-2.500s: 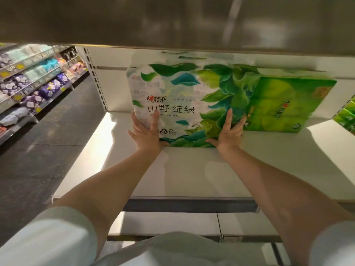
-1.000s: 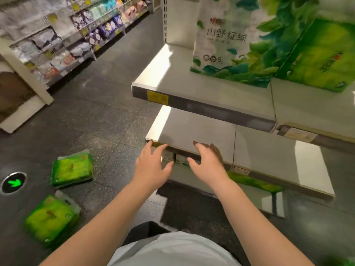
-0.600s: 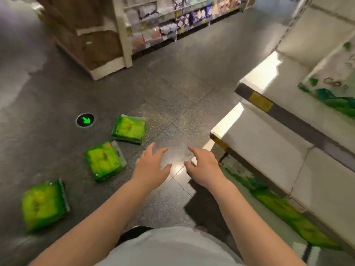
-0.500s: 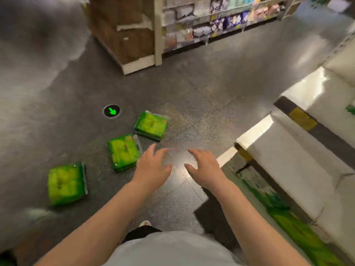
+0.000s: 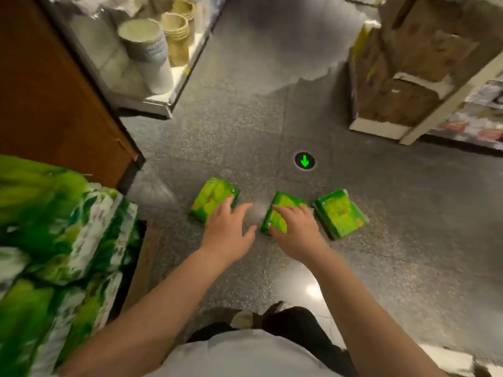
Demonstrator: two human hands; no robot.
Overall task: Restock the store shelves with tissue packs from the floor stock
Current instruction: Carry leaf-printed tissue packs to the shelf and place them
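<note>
Left hand (image 5: 227, 232) and right hand (image 5: 295, 232) both reach out with fingers spread, holding nothing, over three green tissue packs (image 5: 213, 198) (image 5: 280, 213) (image 5: 340, 213) on the floor (image 5: 408, 240). I'd grab one pack per hand by its short sides. Pack print's too blurry to read; only a green arrow marker (image 5: 304, 160) is clear.

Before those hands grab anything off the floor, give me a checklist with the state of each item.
1. Both hands free: left hand and right hand hold nothing: ok.
2. Fingers spread for a grab: ok.
3. Stock within reach: left pack, middle pack and right pack lie on the floor: ok.
4. Packs lie apart, none stacked: ok.
5. Hands already touching packs: cannot tell.
6. Wrappers undamaged: cannot tell, blurred.
</note>
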